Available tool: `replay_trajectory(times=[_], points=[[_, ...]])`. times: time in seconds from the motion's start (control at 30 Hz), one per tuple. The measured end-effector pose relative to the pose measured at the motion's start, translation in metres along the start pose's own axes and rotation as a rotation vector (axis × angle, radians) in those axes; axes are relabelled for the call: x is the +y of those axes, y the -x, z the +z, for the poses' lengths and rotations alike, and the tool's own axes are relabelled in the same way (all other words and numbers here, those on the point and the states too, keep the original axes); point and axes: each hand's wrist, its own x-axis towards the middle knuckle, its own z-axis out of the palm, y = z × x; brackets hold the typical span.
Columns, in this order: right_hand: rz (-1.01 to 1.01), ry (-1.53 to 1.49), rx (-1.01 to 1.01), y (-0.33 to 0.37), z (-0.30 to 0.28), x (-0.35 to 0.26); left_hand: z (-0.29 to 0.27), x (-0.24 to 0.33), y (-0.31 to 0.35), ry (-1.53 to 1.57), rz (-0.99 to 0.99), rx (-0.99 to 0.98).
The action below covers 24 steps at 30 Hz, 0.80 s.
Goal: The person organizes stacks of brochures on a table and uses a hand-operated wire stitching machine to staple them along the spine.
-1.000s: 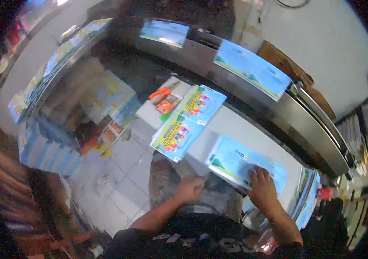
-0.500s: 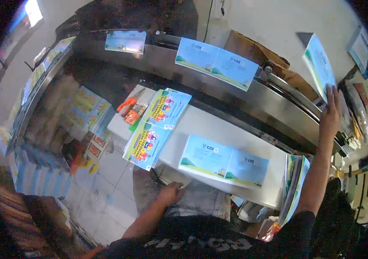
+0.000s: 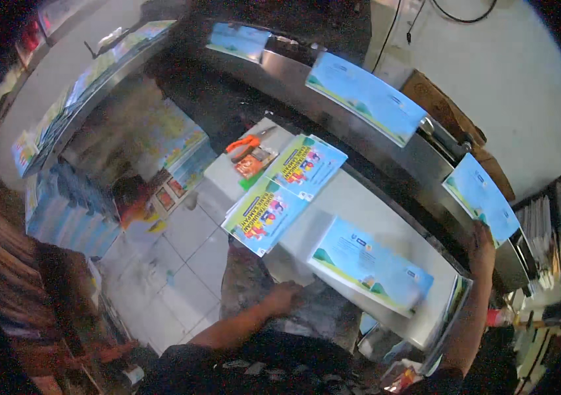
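Observation:
My right hand (image 3: 482, 242), arm stretched forward, closes at the near lower edge of a light-blue printed sheet (image 3: 481, 194) with green hills. This sheet lies draped over the metal rail (image 3: 287, 72) of a long machine; the fingertips are partly hidden. Farther along the rail rest two similar sheets (image 3: 364, 97). My left hand (image 3: 282, 297) lies low over my lap, its fingers curled, with nothing visible in them. Between the hands, a stack of blue printed sheets (image 3: 369, 263) sits on a white tabletop (image 3: 359, 197). Colourful yellow-and-blue covers (image 3: 283, 191) lie left of it.
Orange-handled scissors (image 3: 244, 143) and a small orange box (image 3: 249, 166) sit at the table's far left. Tall stacks of printed booklets (image 3: 73, 210) stand on the left. Another row of sheets (image 3: 89, 72) lines the left rail. Upright papers (image 3: 547, 230) fill the right side.
My right hand has brought the raised blue sheet down onto the rail. My left hand remains low near my lap. The whole view has shifted, with the table now farther right.

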Motion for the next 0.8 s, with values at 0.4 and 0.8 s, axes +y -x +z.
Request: replay_trajectory(times=[0.4,0.8], points=[[-0.326,0.062,-0.559,0.13,0.03,-0.205,-0.026,0.019,0.004,0.094,-0.112,-0.061],[-0.164,0.136,0.395,-0.022,-0.121,-0.024,0.003,-0.01,-0.012,0.135,-0.133,-0.054]])
